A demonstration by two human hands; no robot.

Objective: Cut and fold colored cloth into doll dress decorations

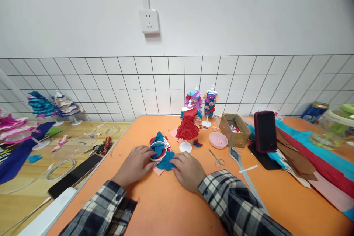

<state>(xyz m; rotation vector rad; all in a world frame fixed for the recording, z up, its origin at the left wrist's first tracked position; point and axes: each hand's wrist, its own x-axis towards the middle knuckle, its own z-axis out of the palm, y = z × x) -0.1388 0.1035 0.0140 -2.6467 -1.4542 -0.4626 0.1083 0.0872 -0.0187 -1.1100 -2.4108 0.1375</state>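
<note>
My left hand [134, 165] rests on the orange table [166, 206], fingers curled against a white ring [158, 151] that wraps a bunch of blue paper [159, 147]. My right hand [188, 170] lies beside it, fingers pinching the edge of a blue crepe-paper piece [167, 162] lying on a pink scrap. Just behind stands a small red paper dress [188, 127] on a white stand [185, 147]. Both sleeves are plaid.
Two more decorated paper dresses [203, 103] stand at the wall. Small scissors [217, 158], a pink dish [218, 140], a cardboard box [235, 129] and a phone on a stand [264, 131] lie to the right, with coloured paper sheets [309, 158]. A wooden table [24, 177] on the left holds more dresses, rings and a dark phone [74, 175].
</note>
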